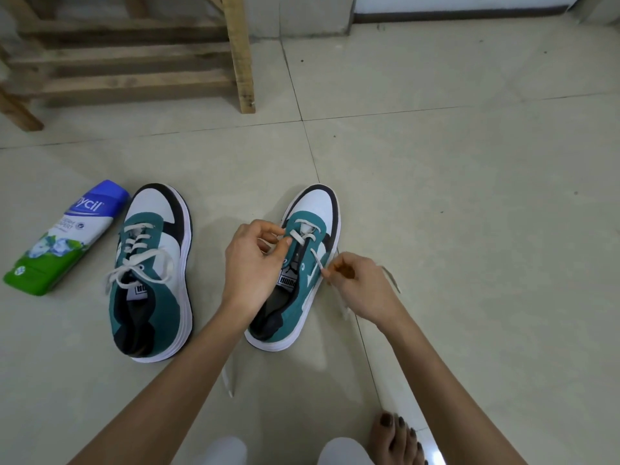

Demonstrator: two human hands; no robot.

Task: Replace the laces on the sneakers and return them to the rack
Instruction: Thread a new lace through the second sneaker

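Teal, white and black sneaker point(303, 281) stands on the tiled floor point(453, 169) between both grips, long axis and toe pointing away from the person. Left hand point(255, 263) pinches the flat white lace point(303, 237) at the eyelets. Right hand point(360, 286) pinches its outer strand.

Brightness: soft, even and daylight-like, slightly washed out across the tiled floor point(469, 203).
Source: diffuse, direction hard to tell.
Shadows: faint and soft-edged, just left of the toe of the half-laced sneaker point(315, 206) and just nearer than its heel.
Glare: pale sheen on the glossy tile well nearer than the sneaker, to its right.
Focus: sharpest on the sneaker and its lace point(299, 237); softer on the rack point(127, 62), far beyond and left.
Distortion: wide-angle bowing of grout lines beyond the sneaker; rack posts leaning.
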